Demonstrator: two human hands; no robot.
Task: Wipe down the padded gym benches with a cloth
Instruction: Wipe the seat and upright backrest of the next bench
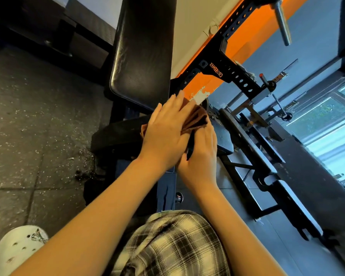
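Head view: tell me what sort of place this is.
Most likely a gym. A black padded bench stands ahead, a perforated steel rack marked CROSSMAX sits beside it, and speckled rubber floor tiles lie at left.

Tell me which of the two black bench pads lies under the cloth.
The short seat pad, directly beneath the brown cloth; the long back pad lies beyond it.

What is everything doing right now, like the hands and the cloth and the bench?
Left hand: flat, pressing on the cloth.
Right hand: touching the cloth, grip hidden.
Cloth: bunched between both hands.
Seat pad: under the hands.
Back pad: tilted up, shiny.
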